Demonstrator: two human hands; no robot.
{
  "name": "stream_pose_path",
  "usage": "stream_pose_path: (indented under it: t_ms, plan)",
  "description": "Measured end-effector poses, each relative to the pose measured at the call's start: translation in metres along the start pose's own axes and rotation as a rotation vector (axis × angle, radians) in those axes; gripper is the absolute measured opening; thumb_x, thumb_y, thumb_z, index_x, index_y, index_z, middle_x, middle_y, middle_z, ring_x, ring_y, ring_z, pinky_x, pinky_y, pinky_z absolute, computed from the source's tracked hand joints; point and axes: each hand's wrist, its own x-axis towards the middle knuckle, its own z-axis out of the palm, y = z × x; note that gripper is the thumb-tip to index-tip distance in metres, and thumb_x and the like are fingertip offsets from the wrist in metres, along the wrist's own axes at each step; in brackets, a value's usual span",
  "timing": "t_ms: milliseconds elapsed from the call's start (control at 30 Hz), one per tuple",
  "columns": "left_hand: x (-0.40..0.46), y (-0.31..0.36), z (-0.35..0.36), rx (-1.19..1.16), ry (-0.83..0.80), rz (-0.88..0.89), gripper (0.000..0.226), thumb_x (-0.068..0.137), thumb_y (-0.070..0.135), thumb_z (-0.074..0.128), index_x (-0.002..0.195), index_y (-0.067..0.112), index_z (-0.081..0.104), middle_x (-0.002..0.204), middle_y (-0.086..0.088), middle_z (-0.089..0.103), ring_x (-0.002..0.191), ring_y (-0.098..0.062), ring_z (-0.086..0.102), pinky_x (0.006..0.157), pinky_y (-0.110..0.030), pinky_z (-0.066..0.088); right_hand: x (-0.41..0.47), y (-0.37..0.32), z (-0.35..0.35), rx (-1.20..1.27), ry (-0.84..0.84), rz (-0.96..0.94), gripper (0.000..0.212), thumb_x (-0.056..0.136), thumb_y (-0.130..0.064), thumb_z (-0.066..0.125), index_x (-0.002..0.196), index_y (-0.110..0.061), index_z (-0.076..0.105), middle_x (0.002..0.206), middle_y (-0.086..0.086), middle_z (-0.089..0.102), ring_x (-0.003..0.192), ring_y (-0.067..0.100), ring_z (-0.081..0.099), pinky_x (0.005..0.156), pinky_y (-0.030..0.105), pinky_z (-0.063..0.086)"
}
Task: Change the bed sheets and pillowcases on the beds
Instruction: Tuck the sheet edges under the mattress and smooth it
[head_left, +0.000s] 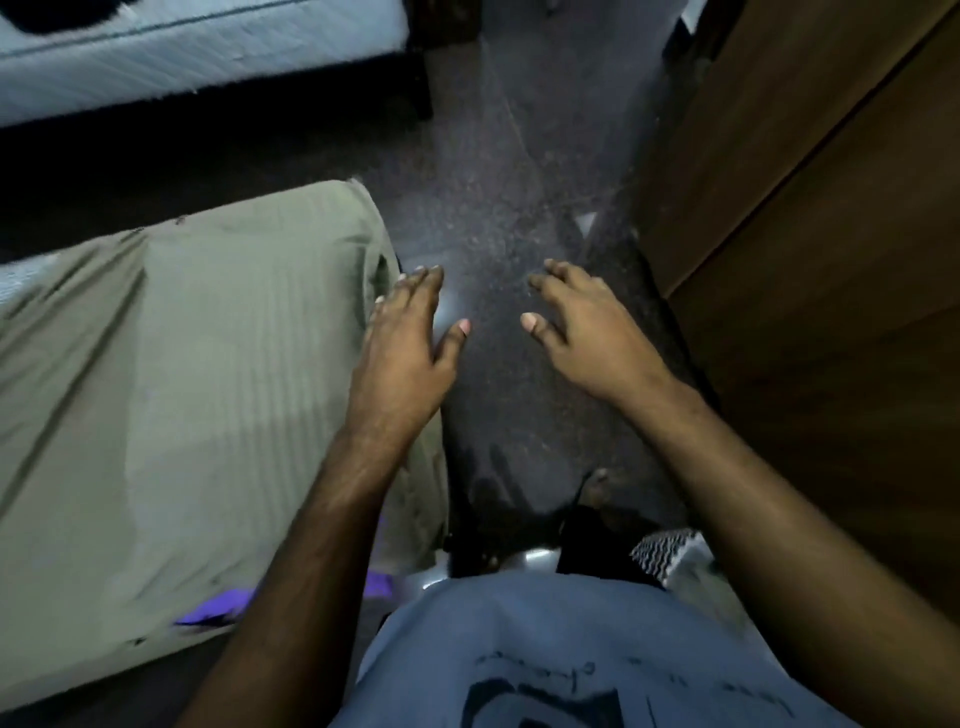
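Looking straight down, the dark speckled floor (509, 171) runs up the middle of the view. On the left, filling most of that side, is a bed under a greenish-beige striped sheet (208, 374), the cloth pulled over the near corner with creases running diagonally across the top. On the right stands a brown wooden wardrobe (810, 218), its panels rising along the edge of the walkway. Up in the far left corner sits a second bed, a bare pale-blue mattress (182, 57) with no sheet on it, well apart from the covered one. At the bottom comes the person's grey-blue shirt (519, 639) with a dark print. By the feet lies a black-and-white patterned cloth (665, 553), and a bare foot (597, 488) shows just above it. Now the hands: the left hand (410, 338) is palm down with fingers straight, right at the sheet's edge at the bed corner; actual contact is hard to judge. The right hand (587, 322) hovers over the floor, fingers spread and relaxed, grasping nothing.
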Motion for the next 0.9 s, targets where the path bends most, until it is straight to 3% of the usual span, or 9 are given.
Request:
stream_pose_path:
  t_ms: [267, 367, 433, 500, 633, 800, 900]
  plan:
    - [0.111, 0.069, 0.030, 0.083, 0.066, -0.174, 0.064, 0.095, 0.037, 0.051, 0.151, 0.008, 0.042, 0.158, -0.012, 0.040, 0.149, -0.025, 0.032, 0.122, -0.037, 0.020, 0.144, 0.064, -0.056, 0.068, -0.060, -0.314, 0.047, 0.102, -0.031, 0.052, 0.144, -0.010, 0.049, 0.152, 0.012, 0.044, 0.135, 0.032, 0.043, 0.111, 0.040, 0.036]
    - [0.144, 0.074, 0.035, 0.100, 0.064, -0.159, 0.063, 0.094, 0.036, 0.050, 0.149, 0.005, 0.046, 0.156, -0.016, 0.041, 0.146, -0.029, 0.037, 0.122, -0.041, 0.026, 0.190, 0.063, -0.060, 0.174, -0.077, -0.522, 0.051, 0.096, -0.013, 0.052, 0.147, -0.012, 0.047, 0.151, 0.007, 0.047, 0.136, 0.028, 0.046, 0.113, 0.035, 0.033]
    - [0.167, 0.068, 0.041, 0.109, 0.066, -0.144, 0.059, 0.094, 0.034, 0.051, 0.145, 0.003, 0.048, 0.152, -0.018, 0.046, 0.142, -0.031, 0.041, 0.119, -0.044, 0.032, 0.224, 0.059, -0.058, 0.166, -0.156, -0.659, 0.065, 0.088, -0.004, 0.052, 0.151, -0.019, 0.042, 0.154, 0.001, 0.044, 0.135, 0.026, 0.046, 0.112, 0.039, 0.039]
    - [0.190, 0.056, 0.046, 0.096, 0.095, -0.185, 0.055, 0.095, 0.033, 0.053, 0.140, 0.003, 0.051, 0.147, -0.017, 0.050, 0.138, -0.032, 0.044, 0.116, -0.046, 0.035, 0.257, 0.054, -0.053, 0.113, -0.210, -0.734, 0.069, 0.085, -0.007, 0.052, 0.151, -0.025, 0.041, 0.152, -0.002, 0.045, 0.134, 0.024, 0.047, 0.105, 0.046, 0.044]
    - [0.253, 0.014, 0.045, 0.120, 0.103, -0.238, 0.060, 0.095, 0.037, 0.049, 0.146, 0.005, 0.048, 0.150, -0.015, 0.049, 0.144, -0.029, 0.040, 0.122, -0.039, 0.023, 0.350, 0.042, -0.043, -0.059, -0.201, -0.770, 0.058, 0.091, -0.018, 0.055, 0.147, -0.028, 0.045, 0.141, -0.005, 0.055, 0.127, 0.021, 0.050, 0.097, 0.046, 0.047]
    - [0.358, -0.037, -0.007, 0.143, 0.133, -0.323, 0.065, 0.097, 0.044, 0.043, 0.154, 0.013, 0.039, 0.161, -0.007, 0.036, 0.150, -0.022, 0.030, 0.123, -0.041, 0.020, 0.485, -0.003, -0.054, -0.161, -0.250, -0.757, 0.049, 0.097, -0.024, 0.058, 0.144, -0.016, 0.047, 0.138, 0.006, 0.056, 0.121, 0.031, 0.053, 0.095, 0.044, 0.046]
    - [0.392, -0.059, -0.029, 0.210, 0.140, -0.330, 0.063, 0.101, 0.037, 0.051, 0.157, 0.015, 0.033, 0.165, -0.005, 0.029, 0.153, -0.020, 0.023, 0.125, -0.040, 0.016, 0.536, -0.021, -0.062, -0.142, -0.201, -0.787, 0.048, 0.098, -0.024, 0.057, 0.143, -0.011, 0.048, 0.138, 0.010, 0.054, 0.119, 0.033, 0.052, 0.099, 0.043, 0.045]
